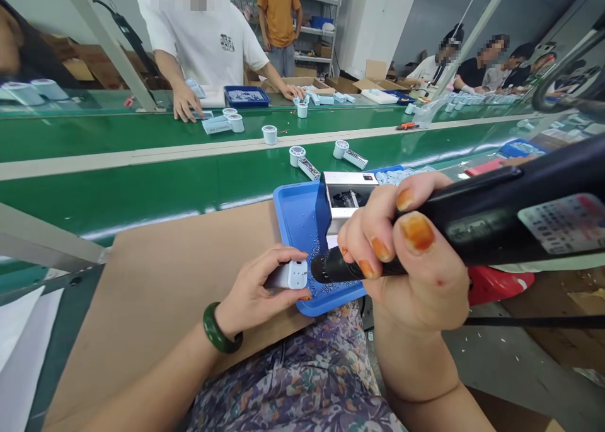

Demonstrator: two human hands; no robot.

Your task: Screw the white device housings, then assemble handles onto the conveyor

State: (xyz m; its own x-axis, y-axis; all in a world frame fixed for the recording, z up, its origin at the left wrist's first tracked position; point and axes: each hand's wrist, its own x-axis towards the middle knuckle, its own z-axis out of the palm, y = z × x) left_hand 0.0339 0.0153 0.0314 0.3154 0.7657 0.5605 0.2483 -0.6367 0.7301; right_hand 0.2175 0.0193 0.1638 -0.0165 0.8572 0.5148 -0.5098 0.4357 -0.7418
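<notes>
My left hand (262,284), with a green bangle at its wrist, grips a pale blue plastic housing (297,275) between thumb and fingers. The housing's end, with small holes in it, faces right. My right hand (416,255) is wrapped round a black electric screwdriver (501,208). Its bit points left at the end of the housing; whether it touches a hole I cannot tell. Beneath lies a blue tray (295,208) with many small screws scattered in it. On the tray stands a white screw feeder (350,178), partly hidden by my right hand.
A sheet of cardboard (189,262) covers the bench before me. Beyond runs a green conveyor belt (165,189) carrying pale blue parts (297,156) and long pieces (355,159). A co-worker in a white shirt (203,35) handles parts opposite. A metal post (42,230) stands at left.
</notes>
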